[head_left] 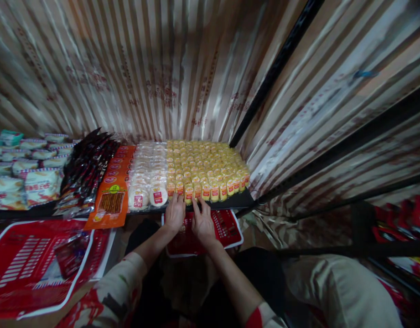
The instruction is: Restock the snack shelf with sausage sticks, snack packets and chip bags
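Small yellow snack packs (210, 164) with red and white labels stand in tight rows on a dark shelf (242, 199). At the front edge of these rows, my left hand (175, 214) reaches up with its fingertips against a pack. Just to its right, my right hand (203, 223) has its fingers stretched out and slightly apart, touching the front packs. One front yellow pack (188, 195) sits between the two hands. Neither hand shows a pack lifted off the shelf. Left of the yellow rows are round white packs (158, 197) with red labels.
An orange snack bag (110, 200), dark red packets (88, 168) and white bread-like bags (42, 184) fill the shelf's left. A red basket (237, 232) is under my hands; a larger red basket (18, 255) stands left. A black post (274, 73) rises right. Beside me is another person's knee (346, 287).
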Motion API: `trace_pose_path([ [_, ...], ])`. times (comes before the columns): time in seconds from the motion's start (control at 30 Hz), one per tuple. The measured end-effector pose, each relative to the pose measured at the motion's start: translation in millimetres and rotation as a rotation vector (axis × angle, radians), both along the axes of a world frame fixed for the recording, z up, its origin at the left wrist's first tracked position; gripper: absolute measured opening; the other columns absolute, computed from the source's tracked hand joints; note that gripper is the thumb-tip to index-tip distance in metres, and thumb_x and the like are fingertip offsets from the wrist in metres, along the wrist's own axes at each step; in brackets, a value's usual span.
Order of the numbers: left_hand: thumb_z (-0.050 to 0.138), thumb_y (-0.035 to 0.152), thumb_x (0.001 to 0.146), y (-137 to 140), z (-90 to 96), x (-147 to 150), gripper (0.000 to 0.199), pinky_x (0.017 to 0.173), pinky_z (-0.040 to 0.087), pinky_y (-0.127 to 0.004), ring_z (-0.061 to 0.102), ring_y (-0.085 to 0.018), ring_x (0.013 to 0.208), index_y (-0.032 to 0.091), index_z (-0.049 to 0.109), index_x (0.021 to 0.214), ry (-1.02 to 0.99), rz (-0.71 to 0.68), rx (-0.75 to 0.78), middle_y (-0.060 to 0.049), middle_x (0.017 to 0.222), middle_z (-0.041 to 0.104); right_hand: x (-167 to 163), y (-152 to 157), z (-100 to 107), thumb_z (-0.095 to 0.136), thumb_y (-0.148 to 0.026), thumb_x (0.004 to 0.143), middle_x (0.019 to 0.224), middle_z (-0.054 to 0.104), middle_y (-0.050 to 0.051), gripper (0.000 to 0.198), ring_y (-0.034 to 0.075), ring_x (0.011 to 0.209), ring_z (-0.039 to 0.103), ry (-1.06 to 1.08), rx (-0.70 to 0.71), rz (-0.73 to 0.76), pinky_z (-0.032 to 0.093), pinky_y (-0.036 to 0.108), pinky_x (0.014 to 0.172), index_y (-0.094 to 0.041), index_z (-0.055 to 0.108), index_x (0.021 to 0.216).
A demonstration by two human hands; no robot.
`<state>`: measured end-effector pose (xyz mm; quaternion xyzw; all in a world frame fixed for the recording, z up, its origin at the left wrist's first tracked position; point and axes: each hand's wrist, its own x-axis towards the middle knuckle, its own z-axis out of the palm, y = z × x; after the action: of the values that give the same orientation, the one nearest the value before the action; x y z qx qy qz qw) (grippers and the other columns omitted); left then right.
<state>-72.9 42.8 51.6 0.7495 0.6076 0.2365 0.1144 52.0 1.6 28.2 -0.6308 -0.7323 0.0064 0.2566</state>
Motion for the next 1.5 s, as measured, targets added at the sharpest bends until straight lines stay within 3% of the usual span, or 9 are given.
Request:
trace_pose_path([
  [0.17, 0.041, 0.014, 0.090, 3.7, 2.3, 6.1, 0.018, 0.077, 0.048, -0.030, 0.061, -0.021, 0.091, 0.011, 0.056, 0.101, -0.079, 0.031, -0.101, -0.013, 0.100, 0.063, 5.0, 1.4, -2.4, 0.040, 0.000, 0.074, 0.141, 0.035, 0.015, 0.072, 0.028, 0.127, 0.034, 0.028, 0.002, 0.033, 0.042, 0.048, 0.101, -0.019, 0.033, 0.144],
  [0.47, 0.045, 0.011, 0.085, 7.0, -17.1, 10.3, 0.011, 0.070, 0.048, -0.030, 0.059, -0.018, 0.078, 0.018, 0.052, 0.081, -0.405, 0.097, 0.061, -0.005, 0.082, 0.059, 10.9, 3.4, -0.9, 0.036, -0.002, 0.077, 0.138, 0.041, 0.016, 0.062, 0.026, 0.127, 0.035, 0.049, 0.011, 0.069, 0.042, 0.048, 0.102, -0.014, 0.042, 0.138],
  [0.67, 0.046, 0.014, 0.083, 9.8, -26.2, 12.0, 0.008, 0.064, 0.048, -0.029, 0.058, -0.016, 0.069, 0.019, 0.051, 0.079, -0.519, 0.132, 0.050, -0.001, 0.073, 0.056, 14.7, 4.5, 1.5, 0.035, -0.002, 0.079, 0.137, 0.044, 0.016, 0.063, 0.026, 0.125, 0.038, 0.061, -0.013, 0.099, 0.042, 0.048, 0.101, -0.014, 0.039, 0.140],
  [1.0, 0.046, 0.019, 0.086, 6.5, -26.3, 12.7, 0.012, 0.066, 0.046, -0.030, 0.057, -0.018, 0.068, 0.020, 0.047, 0.074, -0.428, 0.171, 0.102, -0.001, 0.069, 0.054, 14.8, -0.5, 3.3, 0.036, -0.003, 0.080, 0.137, 0.045, 0.015, 0.055, 0.025, 0.130, 0.033, 0.045, 0.080, 0.054, 0.040, 0.046, 0.104, -0.010, 0.049, 0.133],
  [1.13, 0.043, 0.018, 0.087, 4.0, -28.3, 12.3, 0.012, 0.066, 0.046, -0.029, 0.057, -0.018, 0.070, 0.020, 0.049, 0.076, -0.394, 0.143, 0.166, -0.002, 0.072, 0.055, 19.6, -1.1, 8.8, 0.036, -0.004, 0.082, 0.153, 0.021, 0.011, 0.061, 0.028, 0.141, 0.015, 0.007, 0.177, -0.034, 0.033, 0.053, 0.107, -0.018, 0.036, 0.142],
  [1.2, 0.043, 0.018, 0.088, 2.4, -28.6, 12.2, 0.013, 0.066, 0.047, -0.029, 0.057, -0.017, 0.071, 0.020, 0.050, 0.077, -0.376, 0.124, 0.182, -0.003, 0.074, 0.056, 21.3, 2.7, 12.7, 0.038, -0.009, 0.085, 0.156, 0.011, 0.010, 0.061, 0.029, 0.143, 0.006, -0.021, 0.162, -0.072, 0.031, 0.054, 0.108, -0.018, 0.031, 0.144],
  [1.27, 0.042, 0.017, 0.088, 1.1, -28.7, 12.1, 0.013, 0.068, 0.047, -0.029, 0.057, -0.017, 0.073, 0.020, 0.051, 0.079, -0.357, 0.101, 0.192, -0.003, 0.077, 0.056, 21.0, 8.5, 15.3, 0.039, -0.014, 0.087, 0.155, 0.014, 0.012, 0.060, 0.029, 0.143, 0.002, -0.051, 0.121, -0.073, 0.028, 0.053, 0.109, -0.015, 0.026, 0.146],
  [1.37, 0.042, 0.018, 0.089, 0.4, -30.2, 12.3, 0.012, 0.070, 0.048, -0.028, 0.057, -0.017, 0.076, 0.020, 0.052, 0.084, -0.341, 0.073, 0.199, -0.003, 0.082, 0.057, 17.4, 17.7, 14.2, 0.037, -0.018, 0.090, 0.153, 0.021, 0.014, 0.060, 0.025, 0.144, 0.004, -0.069, 0.066, -0.043, 0.025, 0.050, 0.112, -0.010, 0.020, 0.147],
  [1.5, 0.043, 0.019, 0.090, 1.2, -33.4, 13.5, 0.010, 0.070, 0.048, -0.027, 0.057, -0.016, 0.074, 0.020, 0.052, 0.087, -0.338, 0.078, 0.199, -0.003, 0.082, 0.058, 14.5, 23.4, 9.5, 0.035, -0.018, 0.090, 0.154, 0.017, 0.015, 0.060, 0.024, 0.144, 0.005, -0.050, 0.036, -0.042, 0.024, 0.049, 0.112, -0.008, 0.018, 0.147],
])
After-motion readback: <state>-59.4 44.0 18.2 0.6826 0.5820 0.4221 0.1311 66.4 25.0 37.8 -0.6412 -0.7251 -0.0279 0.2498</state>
